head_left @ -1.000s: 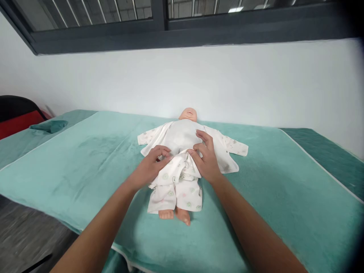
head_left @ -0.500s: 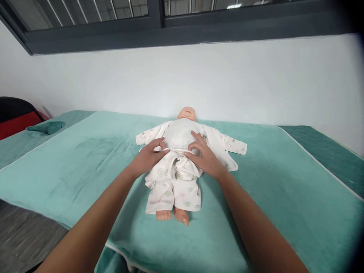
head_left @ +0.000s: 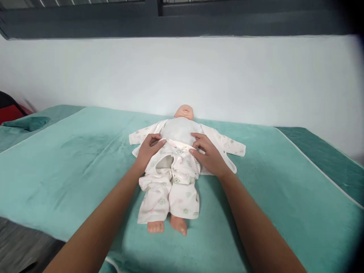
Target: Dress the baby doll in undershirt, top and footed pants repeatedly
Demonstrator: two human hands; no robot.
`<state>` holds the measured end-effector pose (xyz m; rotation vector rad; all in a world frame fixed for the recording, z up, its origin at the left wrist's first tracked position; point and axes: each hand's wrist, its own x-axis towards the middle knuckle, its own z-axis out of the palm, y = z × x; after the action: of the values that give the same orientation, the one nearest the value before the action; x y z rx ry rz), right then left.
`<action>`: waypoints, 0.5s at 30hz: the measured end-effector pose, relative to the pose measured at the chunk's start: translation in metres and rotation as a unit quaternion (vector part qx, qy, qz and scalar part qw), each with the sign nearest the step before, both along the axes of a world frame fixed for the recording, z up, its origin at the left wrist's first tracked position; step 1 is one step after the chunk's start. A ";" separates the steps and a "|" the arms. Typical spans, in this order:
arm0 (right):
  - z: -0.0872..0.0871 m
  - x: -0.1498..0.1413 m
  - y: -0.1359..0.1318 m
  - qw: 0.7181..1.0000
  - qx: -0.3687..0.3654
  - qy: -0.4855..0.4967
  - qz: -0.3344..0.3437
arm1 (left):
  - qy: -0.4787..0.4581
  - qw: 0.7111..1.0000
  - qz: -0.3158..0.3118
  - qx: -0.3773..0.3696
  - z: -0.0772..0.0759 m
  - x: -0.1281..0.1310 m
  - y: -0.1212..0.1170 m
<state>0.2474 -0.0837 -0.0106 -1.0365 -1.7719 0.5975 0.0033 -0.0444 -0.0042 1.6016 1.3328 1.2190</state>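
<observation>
A baby doll (head_left: 179, 129) lies on its back, head toward the wall and feet toward me. Its white patterned jacket (head_left: 216, 138) is spread apart, with both sleeves stretched sideways. White baby pants (head_left: 184, 197) with small green and pink prints cover the legs, and the bare toes stick out below the hems. At the waistband's left side, my left hand (head_left: 149, 151) pinches the cloth between thumb and fingers. My right hand (head_left: 209, 153) grips the other side of the waistband, thumb against the fabric. An oval opening shows the grey body at the crotch.
A green padded cover (head_left: 85, 167) with pale piping lies under the doll. Behind it rises a white wall (head_left: 113, 72) below a dark window frame (head_left: 85, 22). A folded green cloth (head_left: 27, 123) and a red and black object (head_left: 11, 110) are at far left.
Both hands have drawn the waistband higher up the doll's belly. The pants look straighter, and the crotch opening has spread. The view has tilted down slightly.
</observation>
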 end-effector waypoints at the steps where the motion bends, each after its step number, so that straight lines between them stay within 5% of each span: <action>1: -0.001 0.000 0.002 1.000 0.004 0.005 -0.005 | -0.022 1.000 -0.005 -0.019 -0.002 0.000 0.001; 6: -0.006 -0.004 0.009 0.997 0.028 0.047 -0.051 | 0.000 0.998 -0.011 -0.060 0.003 -0.002 0.010; 10: -0.010 -0.007 0.016 0.988 0.030 0.098 -0.118 | 0.076 0.997 0.007 -0.003 0.010 -0.001 0.023; 15: -0.013 -0.008 0.020 0.979 -0.023 0.123 -0.162 | 0.038 0.999 -0.001 0.025 -0.001 -0.006 0.027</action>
<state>0.2392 -0.0632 -0.0233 -1.1986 -1.3449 0.5371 -0.0026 -0.0174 -0.0054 1.6988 1.3579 1.2089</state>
